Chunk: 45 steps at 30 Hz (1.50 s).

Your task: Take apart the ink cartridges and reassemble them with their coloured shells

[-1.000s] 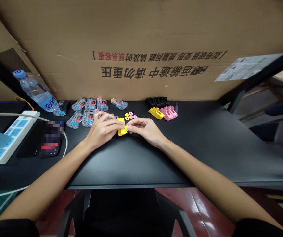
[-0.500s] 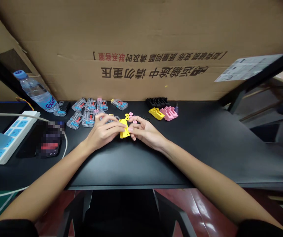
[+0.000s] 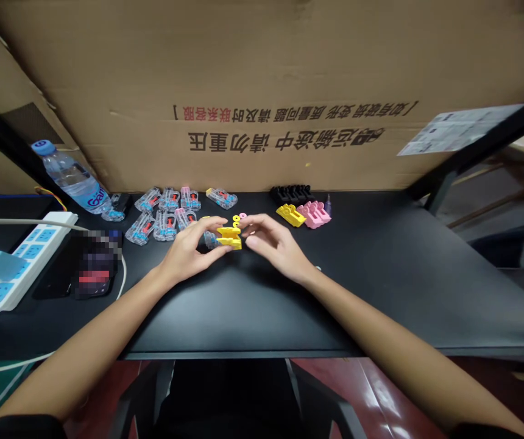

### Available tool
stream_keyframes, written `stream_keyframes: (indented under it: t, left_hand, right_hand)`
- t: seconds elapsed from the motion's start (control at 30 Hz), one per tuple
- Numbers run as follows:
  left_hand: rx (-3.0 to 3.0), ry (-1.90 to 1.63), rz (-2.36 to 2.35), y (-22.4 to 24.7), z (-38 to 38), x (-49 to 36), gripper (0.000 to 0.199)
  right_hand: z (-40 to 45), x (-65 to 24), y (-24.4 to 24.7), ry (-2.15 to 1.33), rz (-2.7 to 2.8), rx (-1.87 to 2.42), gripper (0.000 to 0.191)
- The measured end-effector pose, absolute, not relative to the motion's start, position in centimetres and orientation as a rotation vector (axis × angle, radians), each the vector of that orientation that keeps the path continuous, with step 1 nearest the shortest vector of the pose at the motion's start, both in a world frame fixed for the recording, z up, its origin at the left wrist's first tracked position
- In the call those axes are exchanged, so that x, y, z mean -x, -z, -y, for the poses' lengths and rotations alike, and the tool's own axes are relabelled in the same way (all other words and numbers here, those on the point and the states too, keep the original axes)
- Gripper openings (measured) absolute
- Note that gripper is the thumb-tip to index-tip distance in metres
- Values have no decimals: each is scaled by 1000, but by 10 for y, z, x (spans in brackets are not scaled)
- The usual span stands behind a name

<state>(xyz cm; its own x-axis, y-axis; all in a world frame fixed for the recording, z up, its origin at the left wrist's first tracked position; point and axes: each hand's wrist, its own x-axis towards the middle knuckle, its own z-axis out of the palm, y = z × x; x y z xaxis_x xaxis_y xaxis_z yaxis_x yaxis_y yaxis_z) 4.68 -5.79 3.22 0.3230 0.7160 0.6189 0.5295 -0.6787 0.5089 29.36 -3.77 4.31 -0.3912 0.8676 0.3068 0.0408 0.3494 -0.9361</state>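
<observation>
My left hand (image 3: 190, 253) pinches a small yellow plastic housing (image 3: 230, 239) between thumb and fingers, its hollow side turned toward me. Just right of it is my right hand (image 3: 275, 245), fingers curved and parted from the thumb, with nothing visible between them. Behind the hands lie small yellow rings (image 3: 236, 218) and a pink ring (image 3: 242, 216). Partly behind my left hand, clear plastic assemblies (image 3: 166, 225) with blue and red parts lie in rows.
Toward the back right sit yellow housings (image 3: 290, 214), pink housings (image 3: 314, 214) and black housings (image 3: 292, 194). A water bottle (image 3: 77, 180), a white power strip (image 3: 24, 259) and a phone (image 3: 95, 268) with a cable are at left. A cardboard wall (image 3: 253, 73) stands behind the black table (image 3: 225, 323).
The yellow housing has been turned so that its hollow side shows. My right hand's fingertips have moved slightly right, off the housing.
</observation>
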Motion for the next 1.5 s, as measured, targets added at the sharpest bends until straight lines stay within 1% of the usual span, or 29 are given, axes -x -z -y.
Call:
stream_keyframes:
  t: [0.07,0.17,0.3,0.43,0.5,0.63,0.73,0.87,0.9,1.03,1.13,1.27,1.33,1.4,1.47,1.5]
  left_hand:
    - [-2346,-1286,-1068,-30,59,-47,46]
    - [-2417,-1234,-994,-32,58,-45,41]
    - [-2585,-1067,-1185,-41,50,-34,41]
    - [-2697,-811,-1259,-45,44,-23,28]
    - [-2693,-728,-1244,-45,45,-23,24]
    - [-2686,-624,-1147,-48,52,-29,29]
    - [-2692,-593,-1050,-51,55,-31,32]
    - [-2732,-585,-1039,-50,54,-31,45]
    - [-2738,-574,-1039,-48,53,-32,46]
    - [-2700,-541,-992,-43,51,-34,37]
    - [-2644,-584,-1010,-42,52,-36,36]
    - [-2476,-661,-1157,-46,55,-38,34]
    - [-2299,-682,-1291,-47,56,-39,34]
    - [-2068,-733,-1352,-47,56,-41,36]
    - [-1833,-826,-1302,-45,56,-44,41]
    - [-1727,-873,-1259,-44,55,-46,44]
  right_hand:
    - [40,-292,-40,-1061,1864,787,38]
    - [41,-291,-35,-1029,1913,817,36]
    - [34,-295,-34,-1035,1737,884,41]
    - [25,-300,-34,-1043,1620,931,44]
    - [23,-301,-33,-1066,1601,941,47]
    - [24,-298,-30,-1129,1583,953,53]
    - [25,-296,-30,-1170,1582,948,52]
    - [24,-295,-30,-1215,1548,930,53]
    - [24,-295,-30,-1223,1535,928,52]
    - [23,-295,-30,-1261,1497,915,52]
    - [24,-296,-30,-1290,1509,930,51]
    - [28,-297,-34,-1267,1559,950,44]
    - [30,-297,-39,-1242,1590,954,35]
    - [32,-297,-42,-1214,1648,961,21]
    - [32,-296,-44,-1212,1718,960,9]
    - [32,-296,-43,-1231,1747,953,7]
